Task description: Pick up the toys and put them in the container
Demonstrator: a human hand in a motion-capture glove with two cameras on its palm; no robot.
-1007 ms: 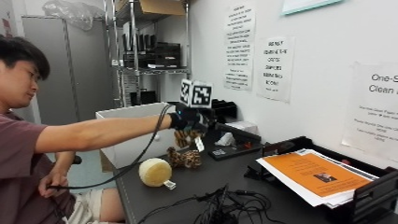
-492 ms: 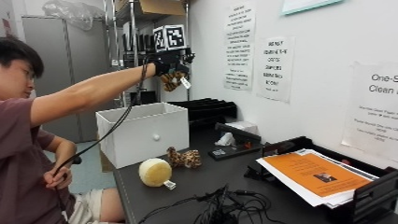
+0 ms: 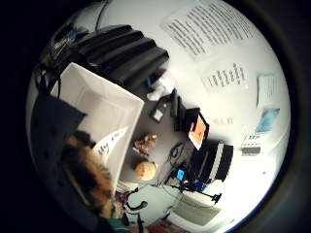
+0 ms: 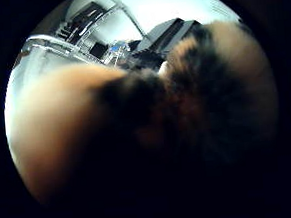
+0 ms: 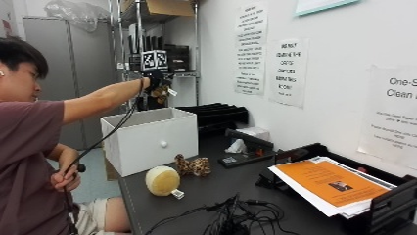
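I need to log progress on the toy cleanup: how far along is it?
Nothing visibly lies in the white container yet; the palm view shows it bare inside. In hand: the gloved right hand holds a brown-and-black plush toy raised above the container. Left: the round cream plush and the spotted plush on the table.

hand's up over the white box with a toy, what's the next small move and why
Probably lower the gloved right hand toward the white box and release. It grips a brown furry toy well above the open box, so a drop from there might miss.
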